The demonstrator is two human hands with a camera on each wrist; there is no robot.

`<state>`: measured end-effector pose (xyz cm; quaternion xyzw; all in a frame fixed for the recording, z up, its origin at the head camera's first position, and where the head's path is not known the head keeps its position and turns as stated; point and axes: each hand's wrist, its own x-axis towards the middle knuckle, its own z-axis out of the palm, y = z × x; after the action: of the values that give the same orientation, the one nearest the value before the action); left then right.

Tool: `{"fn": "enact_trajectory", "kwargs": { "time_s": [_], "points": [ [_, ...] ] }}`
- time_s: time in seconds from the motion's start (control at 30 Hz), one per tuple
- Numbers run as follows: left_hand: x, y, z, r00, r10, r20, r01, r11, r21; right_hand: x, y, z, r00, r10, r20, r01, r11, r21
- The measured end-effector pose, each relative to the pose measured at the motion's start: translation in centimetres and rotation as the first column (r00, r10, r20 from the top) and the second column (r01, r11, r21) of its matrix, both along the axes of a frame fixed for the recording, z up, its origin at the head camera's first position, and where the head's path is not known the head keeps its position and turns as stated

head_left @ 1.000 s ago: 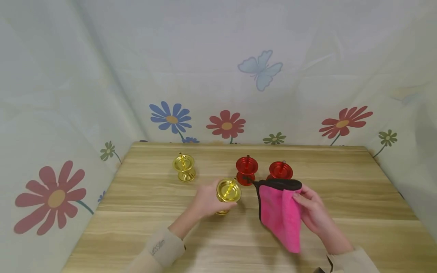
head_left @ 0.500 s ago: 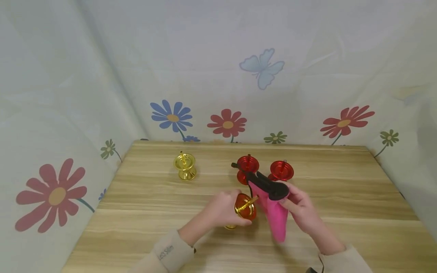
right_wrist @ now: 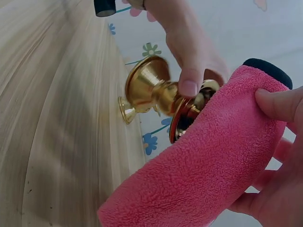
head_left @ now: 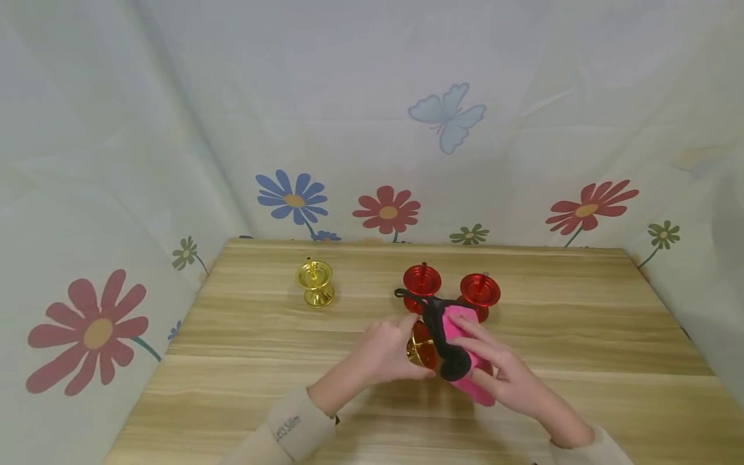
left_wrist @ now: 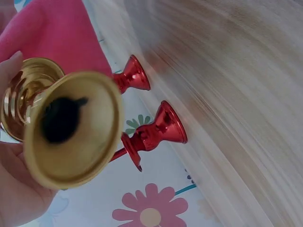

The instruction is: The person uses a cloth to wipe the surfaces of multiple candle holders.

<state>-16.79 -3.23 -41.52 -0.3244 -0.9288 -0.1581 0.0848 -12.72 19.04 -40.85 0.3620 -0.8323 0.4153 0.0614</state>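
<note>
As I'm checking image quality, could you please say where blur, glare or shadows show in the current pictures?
Head view: soft shadow on the wooden table; left wrist view: gold holder blurred at its foot, bright glints on the red holders; right wrist view: the pink cloth fairly crisp, its pile visible.

One line of small dark lettering (head_left: 287,427) on the left sleeve (head_left: 308,421) seems to read "Let's Slim", slanting across the fabric; its last letters are too blurred to be certain.

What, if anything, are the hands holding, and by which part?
The left hand grips a gold candle holder by its dish; the right hand holds a pink cloth near its black trim.
</note>
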Motion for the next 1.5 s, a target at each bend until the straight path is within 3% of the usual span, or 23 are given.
{"fn": "enact_trajectory", "kwargs": {
  "time_s": [0.2,0.3,0.43,0.6,0.77,0.83,0.97,1.27,1.33,1.5],
  "points": [
    [0.0,-0.1,0.3,0.999,-0.021,-0.040,0.020,0.999,-0.025,0.3,0.2,-0.2,0.998,-0.035,-0.060,0.038,0.998,0.046],
    [0.0,-0.1,0.2,0.997,-0.038,-0.064,0.036,0.999,-0.028,0.1,0.2,-0.5,0.989,-0.004,-0.145,0.013,0.998,0.062],
    [-0.1,-0.1,0.1,0.994,-0.055,-0.090,0.056,0.998,0.010,-0.3,0.0,-1.0,0.954,0.044,-0.297,-0.040,0.999,0.021],
    [-0.2,-0.5,-0.2,0.994,-0.076,-0.080,0.083,0.992,0.093,-0.5,-0.5,-0.7,0.905,0.011,-0.425,-0.004,1.000,0.018],
    [-0.2,-0.9,-0.1,0.994,-0.105,0.025,0.100,0.986,0.137,-1.0,-1.1,-0.5,0.792,0.004,-0.610,0.036,0.998,0.053],
    [-0.2,-1.0,-0.1,0.988,-0.129,0.079,0.116,0.981,0.155,-1.2,-1.2,-0.5,0.741,0.019,-0.671,0.047,0.996,0.080],
    [-0.3,-1.1,0.0,0.973,-0.172,0.154,0.143,0.972,0.185,-1.5,-1.4,-0.4,0.660,0.057,-0.749,0.075,0.987,0.141],
    [0.0,-1.0,0.4,0.968,-0.179,0.174,0.149,0.974,0.168,-1.7,-2.9,1.4,0.515,0.111,-0.850,0.046,0.987,0.156],
    [0.0,-1.0,0.4,0.968,-0.179,0.175,0.150,0.974,0.170,-1.7,-3.0,1.5,0.514,0.123,-0.849,0.048,0.984,0.171],
    [0.1,-1.0,0.3,0.972,-0.179,0.155,0.156,0.977,0.148,-1.6,-3.3,1.4,0.542,0.154,-0.826,0.088,0.967,0.239]
  ]
}}
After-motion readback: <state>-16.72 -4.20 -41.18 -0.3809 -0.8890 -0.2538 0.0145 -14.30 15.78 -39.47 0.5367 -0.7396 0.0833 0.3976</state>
